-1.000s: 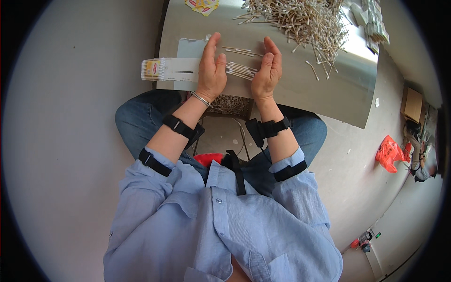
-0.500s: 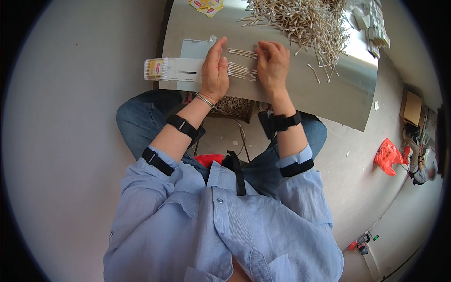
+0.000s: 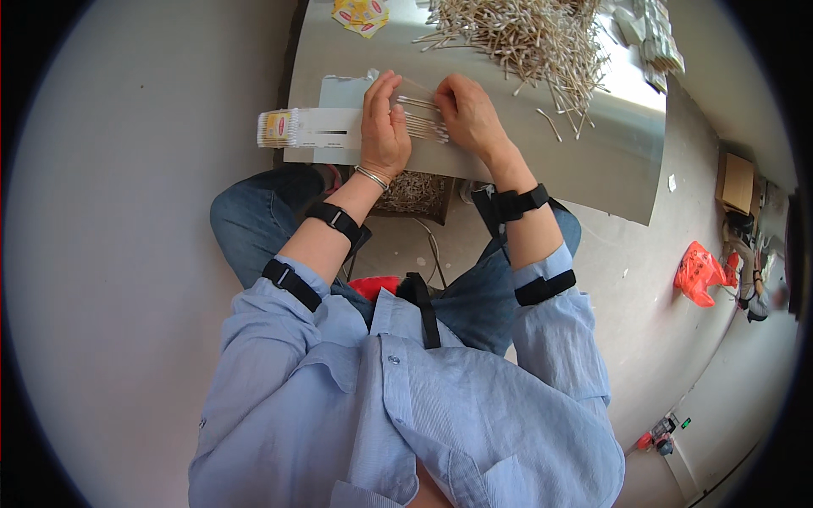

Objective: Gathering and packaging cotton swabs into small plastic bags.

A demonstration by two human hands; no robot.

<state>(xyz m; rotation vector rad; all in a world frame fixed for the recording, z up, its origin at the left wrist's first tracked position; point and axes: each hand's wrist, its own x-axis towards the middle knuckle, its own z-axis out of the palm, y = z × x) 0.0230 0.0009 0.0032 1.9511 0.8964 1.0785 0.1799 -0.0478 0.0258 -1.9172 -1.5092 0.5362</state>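
Observation:
A small row of cotton swabs (image 3: 423, 126) lies side by side on the metal table, between my two hands. My left hand (image 3: 385, 131) stands on edge at the row's left ends, fingers stretched out, covering those ends. At the row's far side, my right hand (image 3: 474, 118) has thumb and fingers pinched together on a cotton swab, blurred by motion. Left of my left hand is a white printed strip (image 3: 330, 127) of packaging, its right end hidden by the hand. A flat pack of cotton swabs (image 3: 278, 129) with a yellow label lies at the strip's left end.
A large heap of loose cotton swabs (image 3: 525, 34) covers the table's far right part. Yellow labels (image 3: 361, 15) lie at the far left, clear packets (image 3: 656, 42) at the far right corner. Under the table is a box of swabs (image 3: 415, 193). A red bag (image 3: 699, 275) sits on the floor.
My right hand has shifted slightly left and its fingers have closed into a pinch at the far side of the row. My left hand has stayed nearly in place.

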